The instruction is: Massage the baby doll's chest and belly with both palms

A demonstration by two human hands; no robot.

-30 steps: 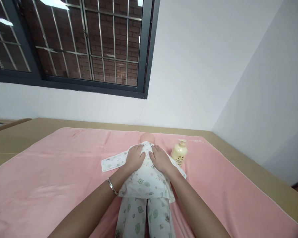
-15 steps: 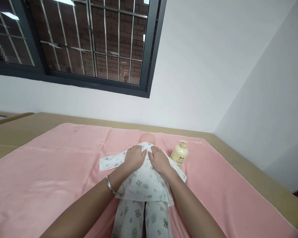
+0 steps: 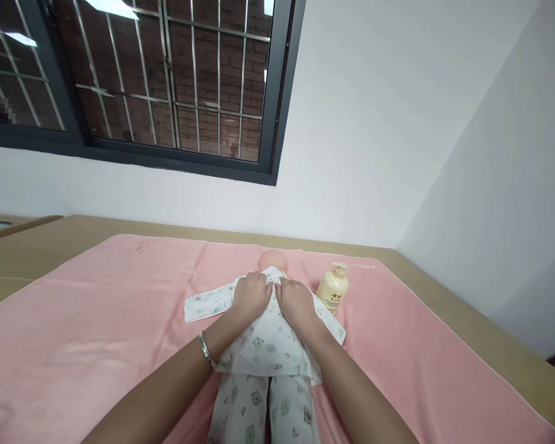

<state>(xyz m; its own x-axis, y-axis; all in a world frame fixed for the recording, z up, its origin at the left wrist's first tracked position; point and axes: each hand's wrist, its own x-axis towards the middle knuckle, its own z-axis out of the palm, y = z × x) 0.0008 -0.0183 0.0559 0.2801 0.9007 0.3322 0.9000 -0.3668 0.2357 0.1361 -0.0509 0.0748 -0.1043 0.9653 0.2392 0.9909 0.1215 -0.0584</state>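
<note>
A doll lies on its back with its round head point(image 3: 273, 260) toward the wall, dressed in a white printed long-sleeved shirt point(image 3: 272, 339) and matching trousers point(image 3: 245, 407). My left hand point(image 3: 252, 295), with a silver bangle at the wrist, is closed on the shirt's upper left, by the collar. Beside it my right hand point(image 3: 296, 302) pinches the cloth on the other side of the collar. Between the two thumbs the fabric bunches up. One sleeve stretches out to the left; the other slants down to the right, partly behind my right arm. The doll's face cannot be seen.
A pale yellow pump bottle point(image 3: 333, 288) stands just right of the doll. Under everything is a pink blanket point(image 3: 120, 308) on a wooden surface point(image 3: 37, 246). Behind rises a white wall point(image 3: 351, 123) with a barred, dark-framed window point(image 3: 176, 80).
My fingers, flatter on the shirt before, have curled in and gathered the cloth by the collar. The view has tilted slightly; bottle and doll stay in place.
</note>
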